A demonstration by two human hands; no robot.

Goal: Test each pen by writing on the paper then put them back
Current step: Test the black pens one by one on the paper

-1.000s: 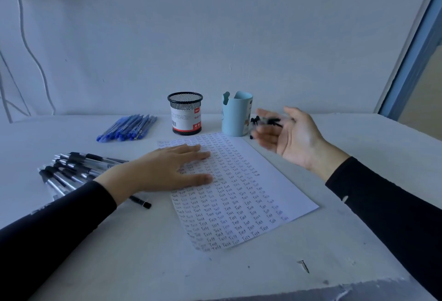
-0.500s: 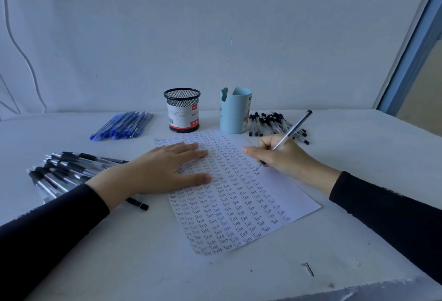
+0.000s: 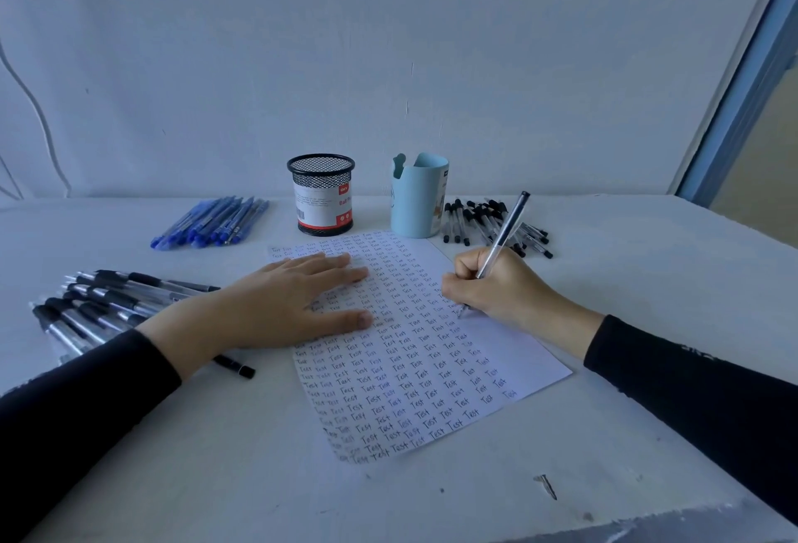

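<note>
Pinching a clear black-capped pen (image 3: 503, 236), the right hand (image 3: 496, 288) has its tip down on the right side of the paper (image 3: 518, 352). Left hand (image 3: 293, 305) lies flat, fingers straight, pinning the sheet. More black-capped pens (image 3: 470, 218) sit beside the blue holder (image 3: 416, 201).

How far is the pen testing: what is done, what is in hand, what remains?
Done: the paper is almost filled with rows of "Test". In hand: the right hand grips a clear pen, tip on the sheet; the left hand presses it flat. Left: pens lie in three piles; none shows in the mesh cup or blue cup.
</note>
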